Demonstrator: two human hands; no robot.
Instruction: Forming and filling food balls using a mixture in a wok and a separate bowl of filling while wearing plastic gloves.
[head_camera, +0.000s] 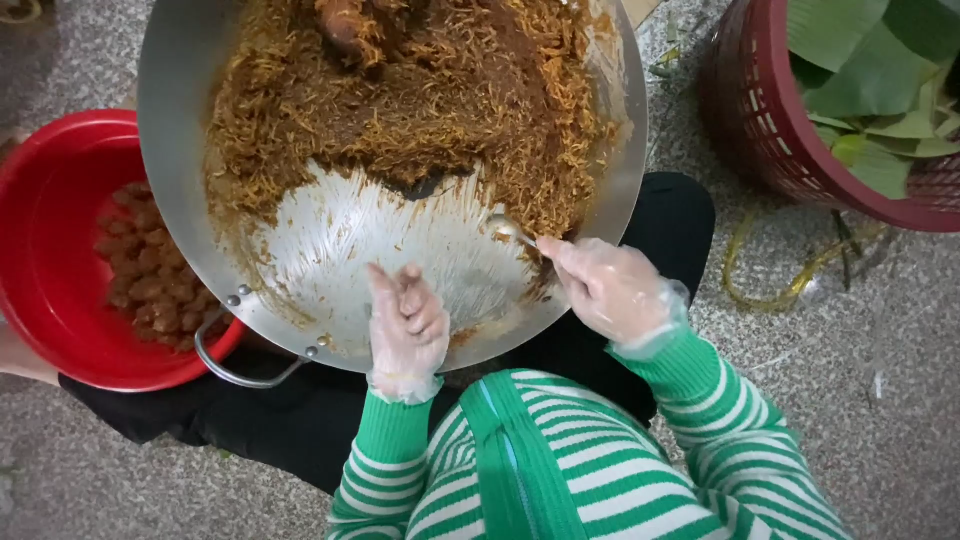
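Spoon (512, 232) pinched in right hand (610, 290) fingers.

Left hand (407, 318) gloved, fingers curled loosely; right hand (607, 288) gloved, grip pinched closed.

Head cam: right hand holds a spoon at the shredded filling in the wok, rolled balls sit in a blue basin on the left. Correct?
Not quite: the basin is red, not blue, as the head view shows. The rest holds: the right hand holds a spoon at the shredded filling in the wok, and the rolled balls sit in that basin on the left.
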